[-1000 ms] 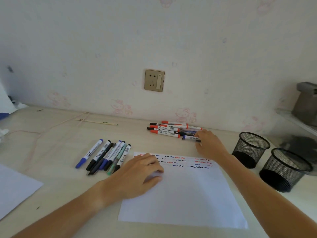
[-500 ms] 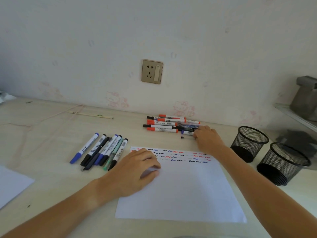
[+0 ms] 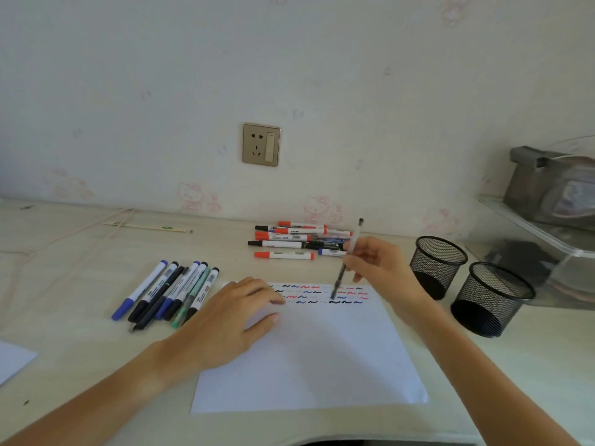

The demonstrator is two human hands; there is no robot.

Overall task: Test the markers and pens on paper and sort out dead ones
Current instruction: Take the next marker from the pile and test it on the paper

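White sheet: the rectangular sheet of white paper [image 3: 309,355] lies flat on the pale table [image 3: 74,346] under both hands, rows of red, blue and black squiggles along its far edge.
Change: a second ago the right hand [image 3: 383,268] was reaching into the far pile of red-, black- and blue-capped white markers [image 3: 289,243]; it has now lifted out a slim black pen [image 3: 346,262] and brought it over the paper.
Meaning: judged from this, one more pen is about to get its test stroke, so sorting continues.
Right hand: fingers pinch the pen mid-barrel, tilted, tip down at the last squiggle row; whether it touches the paper I cannot tell.
Left hand: the left hand [image 3: 231,320] lies palm down, fingers loosely spread, pressing the sheet's near-left part.
Left of it: a row of blue-, black- and green-capped markers [image 3: 167,294] just beside the left hand.
Right of it: two black wire-mesh pen cups [image 3: 463,284] stand beyond the right hand.
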